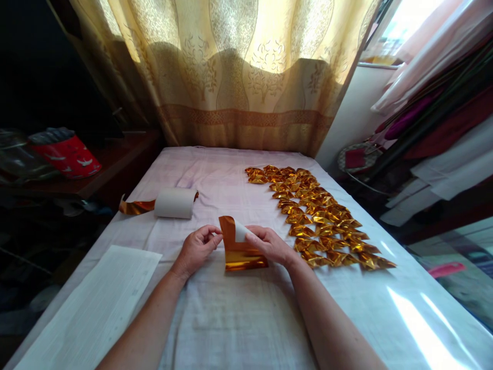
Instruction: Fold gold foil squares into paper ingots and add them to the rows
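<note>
Both hands meet at the near middle of the worktop [239,318], which is covered with a pale cloth. The left hand [196,249] pinches the left edge of a gold foil sheet [241,254], thumb and fingers closed on it. The right hand [271,245] grips the same sheet from the right, its fingers [254,235] closed over a folded-up corner that shows the white back of the foil. The lower part of the sheet lies flat on the cloth, between the 2 wrists.

Far left of the hands lies a roll of foil [175,203] on its side, white side out, with a gold tail trailing off to the left. It is well apart from the held sheet.

To the right, a long spread of folded gold pieces [319,216] runs from the far middle toward the near right, packed edge to edge in rows; its near end lies just beside the right wrist.

At the near left, a white printed sheet [96,303] lies flat on the worktop. Off the worktop to the far left, a red bag [69,154] sits on a dark shelf; what it holds cannot be seen. A patterned curtain [239,77] hangs behind the far edge.
</note>
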`<state>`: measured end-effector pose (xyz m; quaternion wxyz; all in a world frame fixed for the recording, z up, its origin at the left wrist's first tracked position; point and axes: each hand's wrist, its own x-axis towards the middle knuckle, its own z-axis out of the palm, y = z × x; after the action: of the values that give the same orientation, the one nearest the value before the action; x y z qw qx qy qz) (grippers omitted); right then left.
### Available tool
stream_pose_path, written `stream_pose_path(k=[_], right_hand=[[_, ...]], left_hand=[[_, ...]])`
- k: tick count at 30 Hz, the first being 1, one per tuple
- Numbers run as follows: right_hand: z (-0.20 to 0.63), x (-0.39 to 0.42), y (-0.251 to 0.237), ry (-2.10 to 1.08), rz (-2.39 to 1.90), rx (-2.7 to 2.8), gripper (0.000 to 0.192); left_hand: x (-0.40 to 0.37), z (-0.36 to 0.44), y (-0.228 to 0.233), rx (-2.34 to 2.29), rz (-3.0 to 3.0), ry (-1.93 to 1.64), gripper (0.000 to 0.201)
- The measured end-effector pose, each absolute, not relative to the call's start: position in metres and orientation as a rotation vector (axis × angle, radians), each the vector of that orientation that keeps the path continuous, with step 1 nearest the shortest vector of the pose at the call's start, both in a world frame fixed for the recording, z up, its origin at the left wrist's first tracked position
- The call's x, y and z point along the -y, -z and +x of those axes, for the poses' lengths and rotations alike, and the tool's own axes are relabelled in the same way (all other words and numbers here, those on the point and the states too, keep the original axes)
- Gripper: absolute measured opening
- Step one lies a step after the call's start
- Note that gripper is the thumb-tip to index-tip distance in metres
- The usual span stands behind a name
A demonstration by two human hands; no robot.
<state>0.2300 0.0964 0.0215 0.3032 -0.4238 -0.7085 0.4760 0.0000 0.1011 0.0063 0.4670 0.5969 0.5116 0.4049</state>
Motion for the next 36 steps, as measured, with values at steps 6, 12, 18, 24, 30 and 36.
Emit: stream_pose_path(k=[6,12,18,24,30,36], right_hand=[[0.228,-0.096,-0.02,-1.338,-1.082,1.841,0.061],[0.231,-0.095,-0.022,-1.31,-1.118,1.828,0.063],[0.234,-0.095,-0.025,-1.283,-1.097,1.847,0.06],[0.235,-0.094,-0.029,-1.296,-1.03,1.839,0.057],[0.235,-0.093,-0.032,-1.298,-1.006,1.871,0.051],[0.244,-0.097,-0.027,-1.247,-1.234,1.749,0.052]], left_hand=[[-0.1,-0.001,-0.008,-1.219,1.39,-0.933,0.043],[-0.098,0.0,-0.009,-1.171,1.323,-0.892,0.054],[-0.096,-0.001,-0.014,-1.148,1.374,-0.914,0.056],[-0.096,-0.004,-0.016,-1.133,1.33,-0.901,0.076],[-0.096,-0.009,-0.013,-1.113,1.396,-0.861,0.083],[-0.095,-0.01,-0.011,-1.203,1.329,-1.014,0.083]])
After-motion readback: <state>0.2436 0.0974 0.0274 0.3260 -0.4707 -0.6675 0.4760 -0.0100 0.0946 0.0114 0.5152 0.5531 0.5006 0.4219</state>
